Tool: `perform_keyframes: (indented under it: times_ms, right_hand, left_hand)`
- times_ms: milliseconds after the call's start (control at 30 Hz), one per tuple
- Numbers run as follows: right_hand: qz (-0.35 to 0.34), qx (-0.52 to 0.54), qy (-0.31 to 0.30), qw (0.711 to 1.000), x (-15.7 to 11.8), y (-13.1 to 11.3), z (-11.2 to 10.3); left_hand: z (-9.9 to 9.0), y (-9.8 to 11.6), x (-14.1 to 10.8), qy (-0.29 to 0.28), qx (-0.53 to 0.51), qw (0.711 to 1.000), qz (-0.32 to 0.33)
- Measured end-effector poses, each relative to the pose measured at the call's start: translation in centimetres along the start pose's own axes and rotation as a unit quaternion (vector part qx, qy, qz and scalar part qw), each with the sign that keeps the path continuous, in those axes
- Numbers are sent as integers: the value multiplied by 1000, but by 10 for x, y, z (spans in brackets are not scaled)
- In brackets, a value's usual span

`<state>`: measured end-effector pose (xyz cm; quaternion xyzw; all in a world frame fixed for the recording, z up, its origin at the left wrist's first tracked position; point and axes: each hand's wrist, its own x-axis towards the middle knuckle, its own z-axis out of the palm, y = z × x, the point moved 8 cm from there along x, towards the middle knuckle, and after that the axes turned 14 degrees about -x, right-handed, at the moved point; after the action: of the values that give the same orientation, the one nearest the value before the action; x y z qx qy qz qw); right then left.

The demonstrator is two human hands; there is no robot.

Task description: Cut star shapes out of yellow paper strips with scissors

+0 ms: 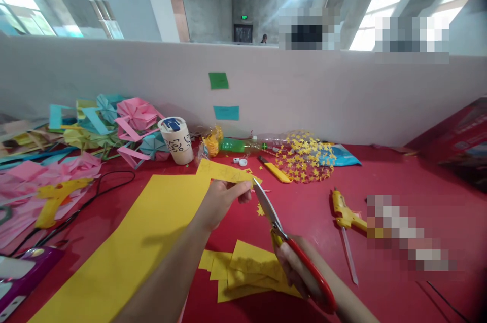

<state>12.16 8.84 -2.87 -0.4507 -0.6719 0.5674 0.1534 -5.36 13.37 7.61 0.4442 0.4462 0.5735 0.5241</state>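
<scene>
My left hand [228, 200] pinches a strip of yellow paper [222, 171] with faint drawn outlines, holding it above the red table. In my right hand [294, 264] is a pair of scissors [268, 206] with red handles, its blades pointing up and left. The blade tips reach the right end of the strip, close by my left fingertips. Under my hands lies a loose stack of yellow paper pieces [249, 270]. A large yellow sheet [148, 226] spreads beneath my left arm. Small yellow paper stars [261, 209] lie just beyond my left fingers.
Folded paper flowers [137, 115] are heaped at the left, near a yellow glue gun [51, 201]. A white patterned cup [177, 143], a green bottle [238, 145], a yellow utility knife [277, 170] and star-covered plastic [304, 158] stand toward the partition [323, 90]. Another glue gun [344, 214] lies right.
</scene>
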Motion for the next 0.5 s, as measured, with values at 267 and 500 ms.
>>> perform_keyframes:
  times_ms: [267,500]
  right_hand:
    - [-25,18,-24,999,2,-1,1]
    - [-23,-30,-56,998,-5,-13,-8]
  left_hand:
    - [0,-12,-2,39,27,998,-32]
    - [0,-5,1,-50,14,998,-43]
